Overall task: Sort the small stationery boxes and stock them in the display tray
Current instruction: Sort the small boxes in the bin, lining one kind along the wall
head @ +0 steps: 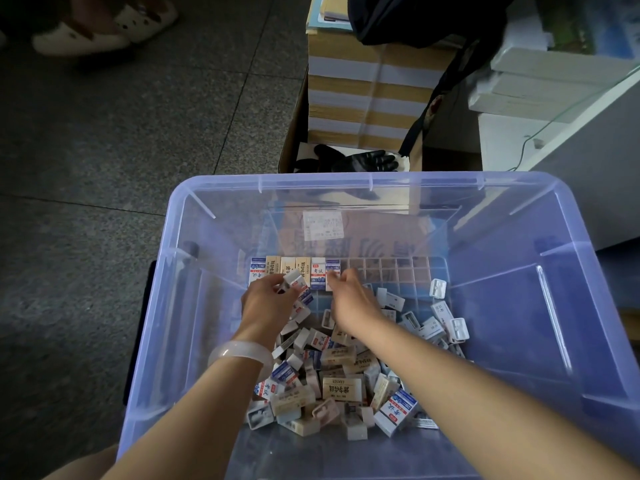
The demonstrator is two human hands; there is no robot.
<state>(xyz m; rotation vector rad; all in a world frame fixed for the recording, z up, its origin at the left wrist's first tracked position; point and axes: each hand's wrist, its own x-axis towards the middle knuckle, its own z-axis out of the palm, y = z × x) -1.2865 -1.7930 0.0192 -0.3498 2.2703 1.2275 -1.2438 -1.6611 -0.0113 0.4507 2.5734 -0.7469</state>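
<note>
Grey speckled floor tiles (104, 150) lie all around a big see-through blue bin (346, 183). From my head camera, both my arms reach down into it.

Some parts are hard to see. My left hand (268, 301) covers the boxes under it, and my right hand (349, 296) hides the near end of 1 box in the row. The display tray (398, 271) is clear, so I can only make out its small square slots at the far end of the bin floor. The words on the little boxes are too small to read well.

My left hand has its fingers curled around a small white box (294, 277), which is tipped at a slant. My right hand has its fingers bent, with the tips touching a blue and white box (333, 268) at the right end of the row of boxes (294, 268). I cannot tell if it pinches that box. The row has about 6 boxes side by side in the tray's left part, each with its long side running away from me.

A loose pile of boxes (339, 382) lies near me in the bin, pointing every which way.

Past the bin lie black gloves (360, 159) in front of a stack of paper packs (363, 98). 2 white slippers (104, 29) sit on the floor at the top left. A pale bangle (240, 353) is on my left wrist.
</note>
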